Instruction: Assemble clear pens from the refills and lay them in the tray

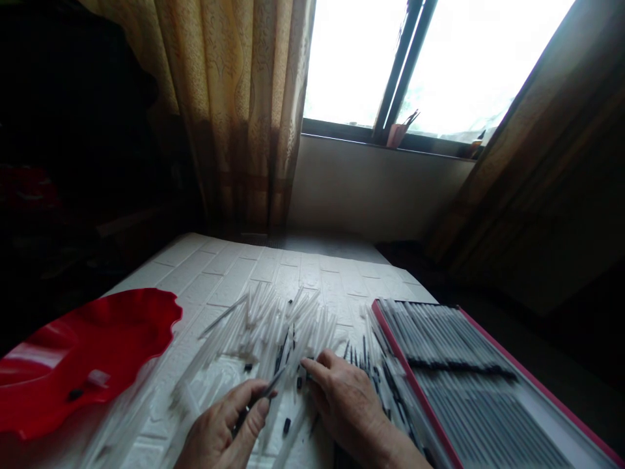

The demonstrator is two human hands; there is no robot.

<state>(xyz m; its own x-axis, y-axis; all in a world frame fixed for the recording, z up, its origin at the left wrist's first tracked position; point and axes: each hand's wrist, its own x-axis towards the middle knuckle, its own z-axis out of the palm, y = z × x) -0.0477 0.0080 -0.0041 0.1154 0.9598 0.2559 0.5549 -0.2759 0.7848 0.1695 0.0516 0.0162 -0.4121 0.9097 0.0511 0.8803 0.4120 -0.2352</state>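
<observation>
My left hand is closed round a slim dark pen-like stick, whose grey end points up and to the right. To its right, my right hand reaches down among clear plastic tubes, fingers bent together; whatever is at its fingertips I cannot make out. Small black caps lie near both hands, one cap between them and another cap beyond the left fingers. Dark thin sticks lie loosely beside my right wrist.
A red wavy-rimmed dish stands at the left, with a few small pieces inside. On the right, a pink-edged box holds rows of grey sticks in clear tubes. The white brick-patterned tabletop ends before a curtain and a window.
</observation>
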